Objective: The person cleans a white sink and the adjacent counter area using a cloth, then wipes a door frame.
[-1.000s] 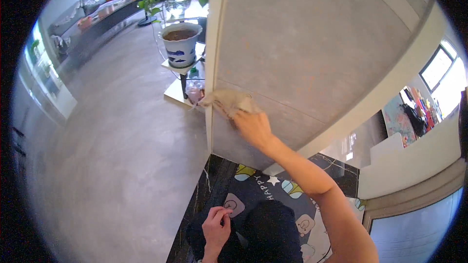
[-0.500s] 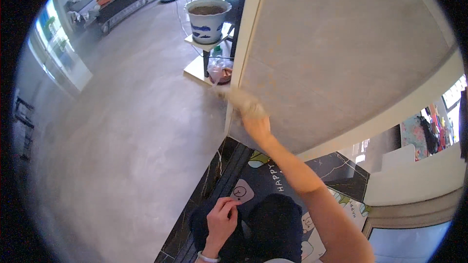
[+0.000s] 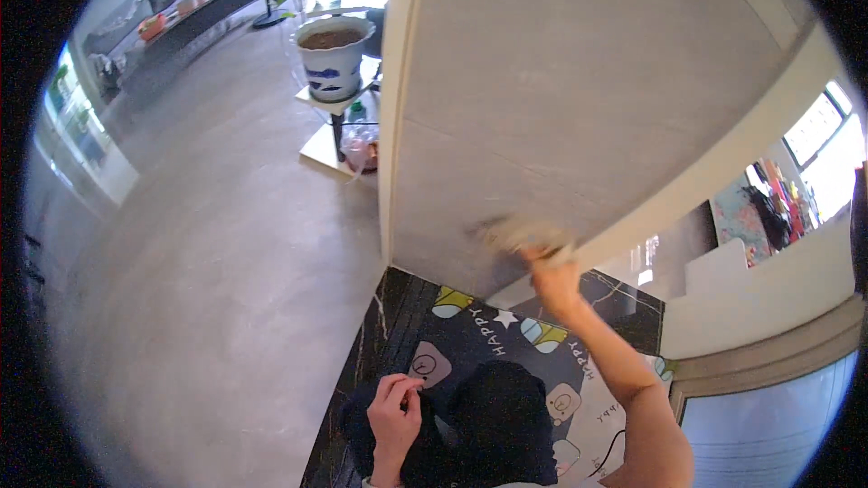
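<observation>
My right hand [image 3: 556,282] is closed around a beige cloth [image 3: 524,237], smeared by motion. It lies against the lower part of a large grey panel [image 3: 579,81] with cream edging, near the right-hand lower edge. Over my left knee, my left hand [image 3: 393,420] rests with its fingers curled together and the thumb against them; nothing shows in it. My dark-clothed knees [image 3: 502,416] are bent below the panel.
Beneath me lies a dark patterned mat [image 3: 488,334] on black marbled tile [image 3: 384,307]. A blue-and-white flowerpot [image 3: 333,68] stands on a low stand [image 3: 325,154] beyond the panel's left edge. Grey floor [image 3: 226,289] stretches left; a glass-fronted frame [image 3: 768,407] is at lower right.
My right hand has carried the cloth from the panel's left edge rightward and down to its lower part. The view has shifted a little. My left hand stays by the knee.
</observation>
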`<state>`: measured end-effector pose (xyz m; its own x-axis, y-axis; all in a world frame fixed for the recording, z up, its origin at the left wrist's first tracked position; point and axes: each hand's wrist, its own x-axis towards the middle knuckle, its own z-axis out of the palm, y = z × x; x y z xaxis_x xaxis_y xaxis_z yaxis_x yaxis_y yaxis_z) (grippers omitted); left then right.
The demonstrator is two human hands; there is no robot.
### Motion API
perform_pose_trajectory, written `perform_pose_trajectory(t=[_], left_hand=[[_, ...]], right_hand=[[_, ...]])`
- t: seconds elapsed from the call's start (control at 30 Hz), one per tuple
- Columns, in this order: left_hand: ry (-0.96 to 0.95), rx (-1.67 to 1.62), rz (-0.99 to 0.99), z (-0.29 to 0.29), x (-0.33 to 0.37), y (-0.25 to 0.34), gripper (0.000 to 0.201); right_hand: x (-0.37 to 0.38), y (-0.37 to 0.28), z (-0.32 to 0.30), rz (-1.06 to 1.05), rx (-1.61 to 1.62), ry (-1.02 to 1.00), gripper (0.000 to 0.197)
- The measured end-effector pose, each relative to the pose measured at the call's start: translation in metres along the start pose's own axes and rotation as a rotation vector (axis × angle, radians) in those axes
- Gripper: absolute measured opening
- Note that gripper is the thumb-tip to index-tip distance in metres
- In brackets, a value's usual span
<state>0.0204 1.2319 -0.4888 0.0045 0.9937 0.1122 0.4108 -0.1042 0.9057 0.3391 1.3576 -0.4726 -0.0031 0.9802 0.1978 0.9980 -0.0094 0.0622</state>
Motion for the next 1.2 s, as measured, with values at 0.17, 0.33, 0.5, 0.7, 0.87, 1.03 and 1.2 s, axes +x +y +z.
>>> perform_pose_trajectory(t=[0.17,0.33,0.5,0.7,0.87,1.03,1.2], left_hand=[[-0.054,0.058,0.044,0.008,0.003,-0.009,0.014],[-0.089,0.099,0.054,0.018,0.003,-0.007,0.014],[-0.034,0.085,0.03,0.009,0.001,-0.015,0.01],[-0.06,0.049,0.006,0.007,0.002,-0.01,0.009],[-0.044,0.075,0.099,0.013,0.006,-0.019,0.012],[-0.082,0.12,0.015,0.006,0.003,-0.02,0.01],[-0.053,0.068,-0.01,0.012,0.011,-0.021,0.01]], right_hand=[[0.079,-0.017,-0.206,0.098,0.012,0.956,0.082],[0.145,-0.059,-0.25,-0.001,-0.228,1.194,0.066],[0.157,-0.113,-0.186,-0.517,0.109,0.775,0.054],[0.212,-0.128,-0.285,-0.19,-0.058,1.319,0.04],[0.221,-0.149,-0.226,-0.58,-0.289,1.136,0.042],[0.19,-0.111,-0.33,-0.01,-0.103,0.705,0.03],[0.145,-0.006,-0.338,0.109,-0.516,1.476,0.037]])
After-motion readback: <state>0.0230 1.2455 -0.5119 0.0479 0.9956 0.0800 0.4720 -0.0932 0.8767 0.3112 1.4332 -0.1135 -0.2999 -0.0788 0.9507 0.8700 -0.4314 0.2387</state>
